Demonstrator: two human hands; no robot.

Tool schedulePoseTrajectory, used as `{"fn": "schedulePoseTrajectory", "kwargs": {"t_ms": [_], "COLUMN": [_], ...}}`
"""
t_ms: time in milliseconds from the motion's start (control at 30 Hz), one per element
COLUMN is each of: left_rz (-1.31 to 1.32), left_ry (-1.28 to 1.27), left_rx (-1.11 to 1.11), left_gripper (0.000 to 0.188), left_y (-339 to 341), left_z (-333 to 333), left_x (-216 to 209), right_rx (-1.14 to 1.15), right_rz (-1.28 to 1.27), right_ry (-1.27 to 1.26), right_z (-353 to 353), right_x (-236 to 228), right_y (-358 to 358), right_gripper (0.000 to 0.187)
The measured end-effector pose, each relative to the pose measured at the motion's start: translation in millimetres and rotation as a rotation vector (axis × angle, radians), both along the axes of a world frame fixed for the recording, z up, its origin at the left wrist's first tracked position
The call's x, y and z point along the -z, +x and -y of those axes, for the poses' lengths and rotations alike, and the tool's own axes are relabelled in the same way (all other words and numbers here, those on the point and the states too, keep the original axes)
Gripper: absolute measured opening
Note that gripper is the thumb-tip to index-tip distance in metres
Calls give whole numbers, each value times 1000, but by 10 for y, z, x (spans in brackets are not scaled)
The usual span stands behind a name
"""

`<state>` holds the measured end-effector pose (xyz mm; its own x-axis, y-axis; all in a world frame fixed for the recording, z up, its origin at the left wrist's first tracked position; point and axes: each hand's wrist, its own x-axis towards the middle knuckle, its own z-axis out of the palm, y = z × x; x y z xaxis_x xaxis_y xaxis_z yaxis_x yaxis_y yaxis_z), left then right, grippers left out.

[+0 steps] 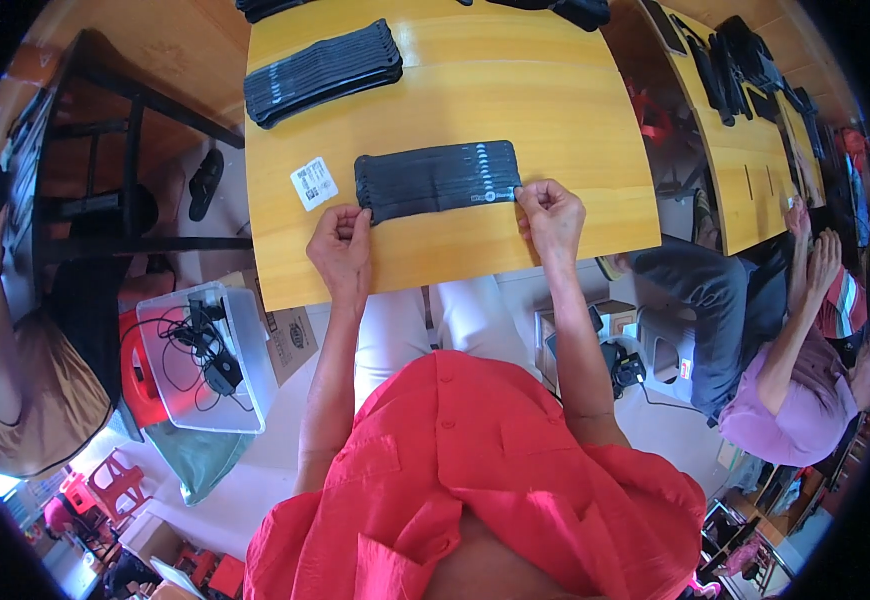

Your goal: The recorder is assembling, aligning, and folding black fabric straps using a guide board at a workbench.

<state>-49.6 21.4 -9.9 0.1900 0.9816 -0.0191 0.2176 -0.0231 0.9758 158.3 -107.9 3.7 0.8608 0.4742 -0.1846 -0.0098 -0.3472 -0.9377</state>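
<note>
A flat, black fabric band [437,180] with pale printed marks toward its right end lies across the wooden table [565,110] in front of me. My left hand [342,250] pinches its lower left corner between thumb and finger. At the opposite end, my right hand [553,218] has its fingers closed on the lower right corner. Whether the band is one piece or several layers I cannot tell. A white printed label [314,184] rests on the table just left of the band. Farther back at the left lies a stack of similar black bands [325,75].
More black pieces [570,10] lie at the table's far edge. On the floor to the left stands a clear plastic bin [210,360] with black cables. At the right, a person in a pink top [795,400] sits by another table; another person [40,390] is at far left.
</note>
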Motion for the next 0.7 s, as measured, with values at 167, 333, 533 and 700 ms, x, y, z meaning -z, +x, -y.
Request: {"fn": "schedulePoseTrajectory", "kwargs": {"t_ms": [167, 333, 533, 700], "left_rz": [-61, -37, -63, -41], "left_ry": [49, 21, 45, 9], "left_rx": [-1, -8, -5, -13], "left_gripper": [9, 9, 9, 9], "left_y": [22, 42, 38, 40], "left_z": [12, -3, -2, -7], "left_x": [-25, -24, -48, -37], "right_rx": [1, 7, 7, 14], "right_rz": [61, 84, 83, 117], "right_ry": [-5, -18, -52, -90], "right_z": [-2, -13, -27, -40], "right_x": [36, -3, -53, -53], "right_y": [23, 14, -3, 0], "right_gripper": [14, 14, 16, 14]}}
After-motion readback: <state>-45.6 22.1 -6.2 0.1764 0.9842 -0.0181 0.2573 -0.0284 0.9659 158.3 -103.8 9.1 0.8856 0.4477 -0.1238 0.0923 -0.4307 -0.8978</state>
